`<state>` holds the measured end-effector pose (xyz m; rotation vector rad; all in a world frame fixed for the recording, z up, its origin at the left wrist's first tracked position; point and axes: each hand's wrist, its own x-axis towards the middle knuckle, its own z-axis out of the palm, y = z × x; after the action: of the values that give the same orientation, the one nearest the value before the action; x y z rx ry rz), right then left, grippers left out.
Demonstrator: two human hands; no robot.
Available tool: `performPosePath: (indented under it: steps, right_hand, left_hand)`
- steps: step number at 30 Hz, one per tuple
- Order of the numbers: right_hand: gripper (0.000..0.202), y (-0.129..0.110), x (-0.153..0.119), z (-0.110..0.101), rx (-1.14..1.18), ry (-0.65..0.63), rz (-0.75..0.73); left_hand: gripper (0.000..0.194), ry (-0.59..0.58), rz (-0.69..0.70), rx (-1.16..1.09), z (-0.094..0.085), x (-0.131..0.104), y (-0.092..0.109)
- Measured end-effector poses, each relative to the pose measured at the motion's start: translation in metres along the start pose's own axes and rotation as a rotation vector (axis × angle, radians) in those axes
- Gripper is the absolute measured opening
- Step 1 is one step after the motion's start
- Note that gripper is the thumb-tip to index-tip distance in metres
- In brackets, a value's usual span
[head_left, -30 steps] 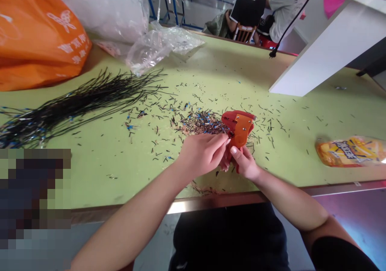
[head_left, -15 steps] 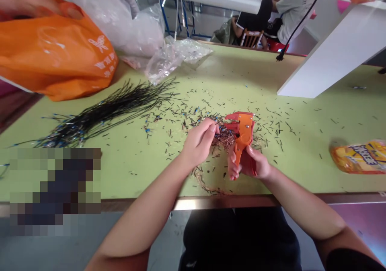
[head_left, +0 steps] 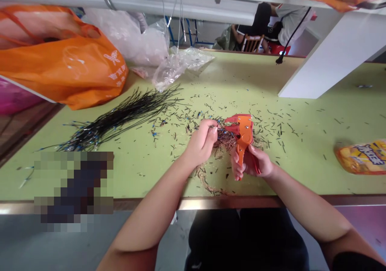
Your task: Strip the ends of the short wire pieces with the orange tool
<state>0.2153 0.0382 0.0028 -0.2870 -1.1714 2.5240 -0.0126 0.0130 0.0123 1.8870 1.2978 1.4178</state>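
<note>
My left hand (head_left: 202, 141) is closed in a pinch around a thin wire, whose end shows between the fingertips and the jaws of the tool. The orange and red wire stripper (head_left: 245, 132) stands upright in my right hand (head_left: 251, 162), fingers wrapped round its handles. Its red jaws point left, toward my left fingertips. Under both hands lies a pile of copper strands and scraps (head_left: 226, 141). To the left rests a long bundle of black wires (head_left: 126, 112) with blue bits at its near end.
An orange bag (head_left: 90, 70) and clear plastic (head_left: 171, 72) lie at the back left. A white panel (head_left: 328, 58) rises at the right, near a yellow packet (head_left: 364, 157). Black scraps litter the green table (head_left: 144, 186). A seated person (head_left: 262, 19) is beyond.
The view has shifted, so the bag and wire bundle appear farther right. My left fingertips are now nearer the stripper's jaws, with the wire end between them.
</note>
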Motion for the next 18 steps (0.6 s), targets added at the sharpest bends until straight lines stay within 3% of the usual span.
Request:
performPosePath:
  steps: [6,12,18]
  right_hand:
    - [0.054,-0.001,0.000,-0.003,-0.003,0.023,-0.029]
    - [0.055,0.000,-0.001,-0.002,-0.073,-0.025,0.006]
    - [0.054,0.004,-0.001,-0.003,-0.105,0.001,0.007]
  left_hand:
    - [0.017,0.097,0.032,0.077,0.003,0.006,0.006]
    - [0.023,0.145,0.014,0.270,0.002,0.005,0.008]
    - [0.022,0.106,-0.033,0.405,0.002,0.004,0.013]
